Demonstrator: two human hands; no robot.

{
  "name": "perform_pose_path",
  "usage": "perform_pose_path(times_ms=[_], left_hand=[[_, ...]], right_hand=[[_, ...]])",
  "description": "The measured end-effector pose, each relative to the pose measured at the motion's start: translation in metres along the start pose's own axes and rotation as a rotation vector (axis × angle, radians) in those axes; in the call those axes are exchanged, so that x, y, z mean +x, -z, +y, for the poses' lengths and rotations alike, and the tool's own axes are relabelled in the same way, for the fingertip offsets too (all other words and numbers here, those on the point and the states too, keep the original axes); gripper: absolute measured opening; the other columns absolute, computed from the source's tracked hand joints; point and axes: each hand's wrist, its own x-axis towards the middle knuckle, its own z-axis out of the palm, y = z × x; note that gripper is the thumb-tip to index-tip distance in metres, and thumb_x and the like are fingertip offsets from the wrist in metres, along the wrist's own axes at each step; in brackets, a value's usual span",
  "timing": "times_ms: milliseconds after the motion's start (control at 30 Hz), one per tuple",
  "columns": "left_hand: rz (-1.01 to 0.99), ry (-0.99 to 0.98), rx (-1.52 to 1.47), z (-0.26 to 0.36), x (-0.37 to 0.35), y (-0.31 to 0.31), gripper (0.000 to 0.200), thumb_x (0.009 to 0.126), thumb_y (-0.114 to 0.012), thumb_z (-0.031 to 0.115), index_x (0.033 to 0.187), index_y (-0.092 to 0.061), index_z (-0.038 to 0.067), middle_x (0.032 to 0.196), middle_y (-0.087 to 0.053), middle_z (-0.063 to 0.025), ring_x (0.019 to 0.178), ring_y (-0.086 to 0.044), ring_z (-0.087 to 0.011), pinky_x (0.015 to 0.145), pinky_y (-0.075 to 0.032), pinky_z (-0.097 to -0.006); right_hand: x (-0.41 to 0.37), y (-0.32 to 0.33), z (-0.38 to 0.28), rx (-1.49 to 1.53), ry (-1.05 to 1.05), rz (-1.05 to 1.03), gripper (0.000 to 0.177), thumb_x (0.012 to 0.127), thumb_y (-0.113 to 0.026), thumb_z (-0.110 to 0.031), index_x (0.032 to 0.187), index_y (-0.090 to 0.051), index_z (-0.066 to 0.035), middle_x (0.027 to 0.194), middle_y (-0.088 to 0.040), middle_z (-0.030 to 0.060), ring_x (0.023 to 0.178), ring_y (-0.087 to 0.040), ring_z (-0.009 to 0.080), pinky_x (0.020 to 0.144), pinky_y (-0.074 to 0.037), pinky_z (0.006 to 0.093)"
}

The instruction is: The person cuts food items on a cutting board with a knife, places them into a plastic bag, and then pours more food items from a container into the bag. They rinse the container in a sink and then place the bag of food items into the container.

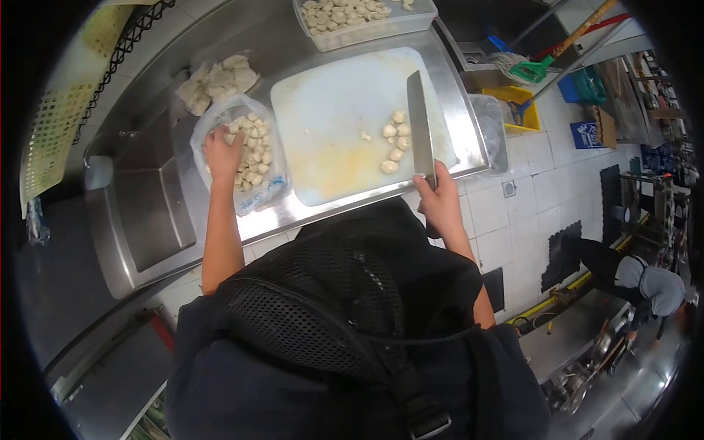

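Note:
My left hand (pixel 222 152) reaches into an open clear plastic bag (pixel 202 121) full of small pale mushrooms (pixel 255 150). Its fingers curl down around some of them, with the fingertips partly hidden. My right hand (pixel 440 202) is closed on the handle of a cleaver (pixel 421 121) with a broad, long blade. The blade points away from me over the right side of a white cutting board (pixel 345 88). Just left of the blade, several mushrooms (pixel 397 155) lie in a loose cluster on the board. A small scrap (pixel 365 136) sits left of them.
Behind the board stands a clear tub (pixel 374 33) of pale pieces. Another filled bag (pixel 220 79) lies beyond the open one. A steel sink (pixel 150 198) is at the left. On the right are a yellow bin (pixel 524 117) and a person in grey (pixel 660 286) farther off.

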Motion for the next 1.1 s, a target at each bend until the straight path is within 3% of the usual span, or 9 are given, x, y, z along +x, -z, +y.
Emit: perform_pose_path(times_ms=[133,200,267,333,533,700,800,967,1100], left_hand=[[0.089,0.044,0.172,0.058,-0.018,0.015,0.05,0.093,-0.081,0.031,0.135,-0.071,0.007,0.145,-0.065,-0.018,0.13,-0.063,-0.0442,0.111,-0.049,-0.0501],[0.117,-0.163,-0.137,0.073,-0.013,-0.004,0.051,0.092,-0.079,0.021,0.14,-0.068,0.008,0.145,-0.064,-0.0197,0.135,-0.06,-0.0401,0.114,-0.048,-0.0493],[-0.128,-0.181,-0.581,0.13,-0.02,-0.018,0.053,0.089,-0.074,0.008,0.141,-0.067,0.007,0.146,-0.063,-0.0205,0.136,-0.06,-0.0382,0.115,-0.049,-0.0493],[-0.287,-0.538,-0.573,0.188,-0.034,-0.03,0.058,0.087,-0.068,0.0,0.144,-0.065,0.007,0.149,-0.062,-0.0185,0.135,-0.061,-0.04,0.114,-0.051,-0.0508],[-0.716,-0.715,-0.38,0.295,-0.052,-0.065,0.07,0.084,-0.07,-0.004,0.152,-0.059,0.009,0.159,-0.054,-0.0188,0.134,-0.06,-0.0436,0.115,-0.051,-0.0502],[-0.878,-0.69,-0.417,0.299,-0.04,-0.085,0.064,0.084,-0.073,-0.001,0.146,-0.061,0.006,0.141,-0.06,-0.0212,0.125,-0.064,-0.043,0.11,-0.053,-0.0484],[-0.702,-0.591,-0.533,0.267,-0.04,-0.068,0.058,0.085,-0.075,0.003,0.141,-0.061,0.004,0.132,-0.059,-0.0225,0.122,-0.064,-0.0449,0.106,-0.054,-0.05],[-0.611,-0.32,-0.441,0.2,-0.08,-0.035,0.056,0.084,-0.078,0.006,0.137,-0.061,0.001,0.131,-0.059,-0.0224,0.118,-0.064,-0.0441,0.103,-0.055,-0.0506],[-0.554,-0.169,-0.519,0.193,-0.109,-0.027,0.06,0.084,-0.087,0.012,0.136,-0.062,-0.002,0.13,-0.059,-0.0198,0.104,-0.069,-0.036,0.094,-0.059,-0.0461]], right_hand=[[-0.001,0.0,-0.007,-0.007,0.004,-0.008,0.034,0.108,-0.069,-0.014,0.138,-0.062,-0.001,0.076,-0.056,0.0001,0.053,-0.055,0.0088,0.047,-0.047,0.0283],[-0.001,0.002,-0.014,-0.013,-0.031,-0.01,0.033,0.109,-0.069,-0.015,0.137,-0.062,0.0,0.076,-0.056,0.0005,0.052,-0.055,0.0092,0.046,-0.047,0.0285],[-0.002,0.004,-0.017,-0.021,-0.065,-0.01,0.032,0.109,-0.068,-0.016,0.136,-0.062,0.0,0.076,-0.057,0.0009,0.052,-0.056,0.0095,0.045,-0.048,0.0286],[-0.002,0.005,-0.016,-0.034,-0.059,0.001,0.031,0.11,-0.069,-0.018,0.134,-0.063,0.0,0.076,-0.056,0.0016,0.052,-0.057,0.0102,0.044,-0.048,0.0292],[-0.01,0.004,-0.012,-0.025,-0.051,0.068,0.032,0.108,-0.07,-0.018,0.134,-0.063,0.001,0.078,-0.056,0.0021,0.052,-0.054,0.0104,0.044,-0.048,0.0288],[-0.024,0.003,-0.003,0.028,-0.083,0.11,0.042,0.107,-0.072,-0.018,0.143,-0.061,0.001,0.081,-0.063,0.0048,0.053,-0.057,0.0126,0.049,-0.049,0.031],[-0.035,0.0,-0.007,0.095,-0.118,0.134,0.04,0.107,-0.072,-0.017,0.142,-0.062,-0.001,0.08,-0.065,0.0072,0.054,-0.058,0.0121,0.049,-0.049,0.0325],[-0.032,-0.004,-0.001,-0.296,0.06,0.026,0.043,0.104,-0.073,-0.02,0.142,-0.064,-0.003,0.087,-0.074,0.0247,0.079,-0.073,0.0422,0.074,-0.057,0.0488],[-0.03,-0.019,-0.024,-0.393,-0.011,-0.167,0.045,0.103,-0.074,-0.022,0.143,-0.063,-0.003,0.097,-0.075,0.0283,0.098,-0.071,0.052,0.086,-0.056,0.0526]])
